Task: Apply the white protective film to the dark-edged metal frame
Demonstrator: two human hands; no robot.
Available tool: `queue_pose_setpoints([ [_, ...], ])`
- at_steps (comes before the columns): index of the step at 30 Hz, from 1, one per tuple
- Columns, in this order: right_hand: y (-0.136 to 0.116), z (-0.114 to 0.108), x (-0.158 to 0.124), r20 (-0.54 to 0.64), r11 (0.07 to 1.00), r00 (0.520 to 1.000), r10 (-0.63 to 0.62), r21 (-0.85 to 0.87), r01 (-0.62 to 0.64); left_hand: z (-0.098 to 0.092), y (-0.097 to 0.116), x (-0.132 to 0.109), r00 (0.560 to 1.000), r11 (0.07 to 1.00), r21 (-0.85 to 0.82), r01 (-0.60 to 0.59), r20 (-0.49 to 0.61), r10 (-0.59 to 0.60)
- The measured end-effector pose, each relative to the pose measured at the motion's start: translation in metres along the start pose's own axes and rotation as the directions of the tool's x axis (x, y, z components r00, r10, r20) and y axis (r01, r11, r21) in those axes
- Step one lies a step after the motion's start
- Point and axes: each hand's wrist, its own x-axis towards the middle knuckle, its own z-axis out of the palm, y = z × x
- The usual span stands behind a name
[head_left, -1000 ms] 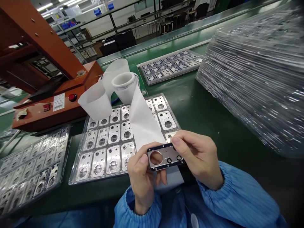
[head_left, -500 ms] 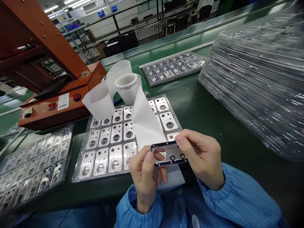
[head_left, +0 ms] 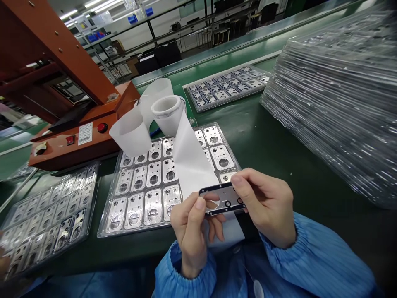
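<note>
Between my two hands is a flat metal plate (head_left: 223,196) with a dark edge, one large round hole at its left and small ringed holes at its right. My left hand (head_left: 192,225) pinches the left end between thumb and fingers. At the other end, my right hand (head_left: 263,203) grips the plate with its thumb on top. Beneath them runs a white translucent strip (head_left: 194,165) from a roll (head_left: 167,114). The strip lies across a clear tray (head_left: 104,223) holding several similar silver plates.
An orange press (head_left: 77,136) with a red button stands at the left. Another tray of plates (head_left: 52,215) lies at the lower left, with part of a person's hand (head_left: 3,265) at its edge. Behind is a third tray (head_left: 226,87). Stacked clear trays (head_left: 328,111) rise at the right.
The view has shifted slightly. Both hands keep hold of the plate, which is tilted a little differently. Another person's hand has appeared at the lower left edge.
</note>
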Motion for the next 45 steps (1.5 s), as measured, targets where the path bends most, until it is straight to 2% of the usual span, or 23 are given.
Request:
queue_pose_setpoints([
  [3, 0.0, 0.0, 0.001, 0.007, 0.999, 0.999, 0.037, 0.034, -0.037, -0.01, -0.001, 0.003, 0.984, 0.999, -0.049, -0.02, 0.173, 0.028],
  [5, 0.001, 0.0, 0.002, -0.003, 0.997, 0.998, 0.059, 0.047, -0.059, -0.014, -0.001, 0.004, 0.976, 0.998, -0.033, -0.045, 0.213, 0.051],
  [10, 0.001, -0.002, 0.003, -0.019, 0.996, 0.997, 0.072, 0.049, -0.071, -0.016, -0.006, 0.004, 0.976, 0.991, 0.04, -0.128, 0.181, 0.119],
  [15, 0.002, -0.008, 0.006, -0.066, 0.996, 0.995, 0.08, 0.035, -0.078, -0.007, -0.008, 0.001, 0.979, 0.971, 0.147, -0.189, 0.102, 0.175],
  [20, 0.002, -0.01, 0.007, -0.028, 0.996, 0.996, 0.087, 0.028, -0.086, 0.008, -0.004, -0.004, 0.978, 0.951, 0.254, -0.178, -0.06, 0.199],
  [23, 0.002, -0.01, 0.006, -0.017, 0.997, 0.997, 0.069, 0.03, -0.069, 0.012, -0.003, -0.005, 0.973, 0.943, 0.286, -0.17, -0.104, 0.206],
  [30, 0.002, -0.01, 0.007, -0.007, 0.998, 0.998, 0.055, 0.003, -0.055, 0.012, -0.002, -0.004, 0.976, 0.939, 0.315, -0.137, -0.121, 0.183],
  [38, 0.0, -0.014, 0.01, 0.042, 0.999, 0.998, 0.047, -0.012, -0.046, 0.009, -0.002, -0.002, 0.974, 0.905, 0.396, -0.156, -0.094, 0.208],
  [43, 0.001, -0.016, 0.009, 0.057, 1.0, 0.998, 0.017, -0.012, -0.016, 0.002, -0.003, 0.0, 0.972, 0.851, 0.474, -0.226, 0.046, 0.232],
  [45, 0.003, -0.017, 0.009, 0.057, 1.0, 0.998, -0.001, -0.003, 0.001, 0.004, -0.002, 0.0, 0.967, 0.825, 0.516, -0.232, 0.032, 0.252],
])
